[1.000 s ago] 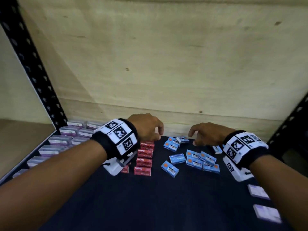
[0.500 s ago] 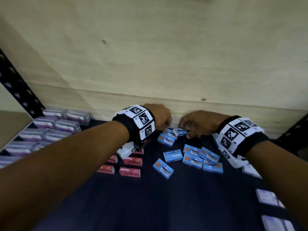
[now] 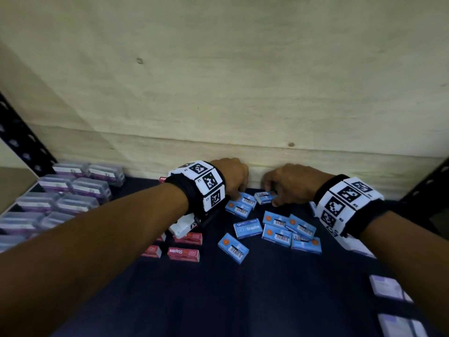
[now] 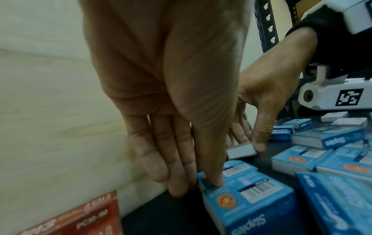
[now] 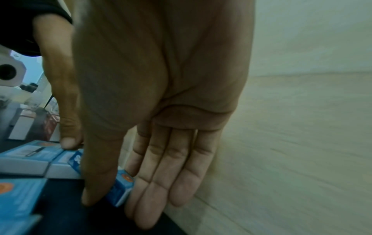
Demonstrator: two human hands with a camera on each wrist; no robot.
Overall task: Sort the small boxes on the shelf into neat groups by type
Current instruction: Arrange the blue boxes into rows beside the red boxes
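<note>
Several blue staple boxes (image 3: 279,229) lie scattered on the dark shelf (image 3: 267,300) near the wooden back wall. My left hand (image 3: 233,181) is at the back, thumb on top of a blue box (image 3: 243,203) and fingers down behind its end; the left wrist view shows this pinch (image 4: 193,181) on the box (image 4: 247,195). Just to the right, my right hand (image 3: 284,186) pinches another blue box (image 3: 264,197) between thumb and fingers, which the right wrist view shows close up as hand (image 5: 118,198) and box (image 5: 123,179).
Red staple boxes (image 3: 184,254) lie in rows left of the blue ones. Clear boxes with purple labels (image 3: 73,190) fill the left side. Pale lilac boxes (image 3: 386,287) sit at the right edge. The wooden wall (image 3: 218,93) closes the back, and a black perforated post (image 3: 21,142) stands at the left.
My left hand has moved right from above the red boxes to the blue boxes at the back. The right hand has shifted left and lowered onto a blue box. The hands are closer together.
</note>
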